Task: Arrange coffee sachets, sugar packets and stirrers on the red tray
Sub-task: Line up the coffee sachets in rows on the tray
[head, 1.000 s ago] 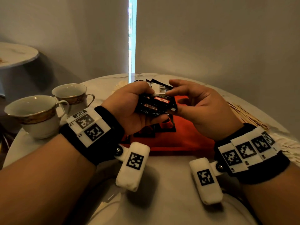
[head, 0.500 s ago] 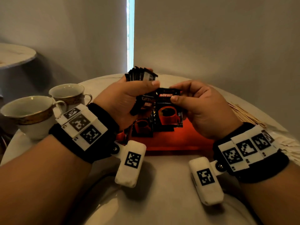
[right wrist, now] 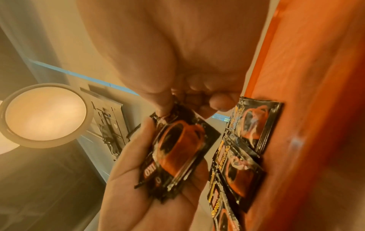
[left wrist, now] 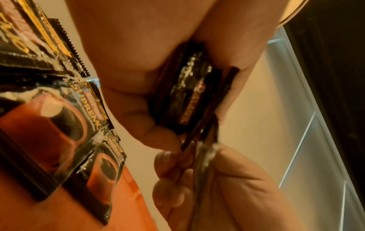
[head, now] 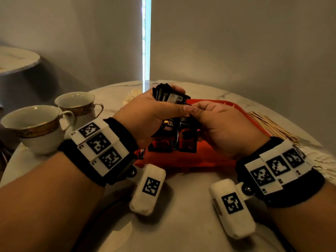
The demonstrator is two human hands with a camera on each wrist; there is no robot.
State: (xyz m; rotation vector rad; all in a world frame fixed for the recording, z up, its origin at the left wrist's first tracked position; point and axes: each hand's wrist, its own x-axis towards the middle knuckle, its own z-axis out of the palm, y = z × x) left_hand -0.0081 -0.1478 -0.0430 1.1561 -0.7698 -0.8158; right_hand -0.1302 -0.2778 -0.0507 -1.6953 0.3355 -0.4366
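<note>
Both forearms are brought in from the bottom corners, wrists strapped with black bands. The left hand (head: 151, 113) is held raised with its back to the camera, fingers curled and thumb laid flat across the top. The right hand (head: 220, 128) is tucked right against it, thumb and fingertips pinched together by the left thumb's tip.

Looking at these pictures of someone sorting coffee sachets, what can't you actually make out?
- Sachets already on the red tray: head view, both hands cover most; count unclear.
- Stack in the left hand: fingers hide the number.
- Stirrers: right wrist covers part.
- Sugar packets: too dim to identify.
</note>
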